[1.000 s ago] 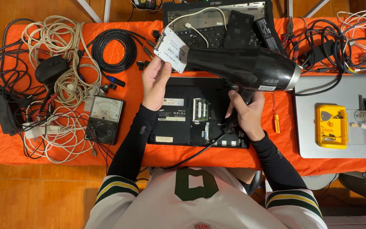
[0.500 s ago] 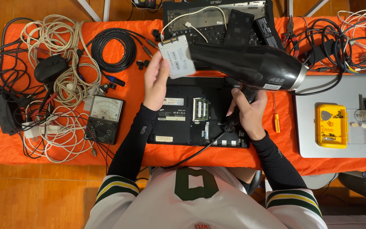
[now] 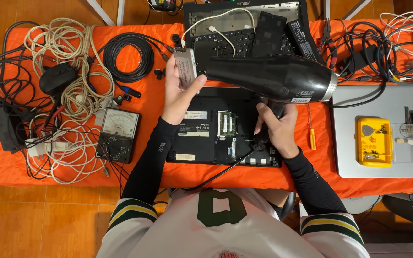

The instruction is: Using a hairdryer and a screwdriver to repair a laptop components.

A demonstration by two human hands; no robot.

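A: Holding two things right now. Right hand (image 3: 276, 131) is closed round the handle of the dryer (image 3: 273, 76), left hand (image 3: 178, 93) is pinched on the drive (image 3: 186, 68), thumb across its lower face, fingers behind.

B: How do they line up?

A: Dryer barrel runs left-right, nozzle to the left, silver rear ring to the right. Drive stands on end, long axis near vertical, tilted slightly. Nozzle mouth sits just beside the drive's right face, close, can't tell if touching. So the drive is left of the right hand and straight above the left wrist. Left hand is the nearer one, obviously: it has it.

B: Materials?

A: Dryer is matte black plastic, smooth, tapered, shiny metal band at the back. Cord (image 3: 216, 174) drops from the handle toward the body. Drive is a flat slab, silver-grey metal with a pale label.

B: Under the hands?

A: Laptop (image 3: 206, 138) belly-up, black, memory bay open. Orange screwdriver (image 3: 311, 136) just right of it. All on an orange cloth (image 3: 72, 172).

B: Further out?

A: Left: meter (image 3: 117, 134), dark case, white dial, among pale cable loops. Right: yellow box (image 3: 374, 142) on a grey laptop lid. Far edge: another black laptop (image 3: 244, 28) with keys exposed, white cable across it.
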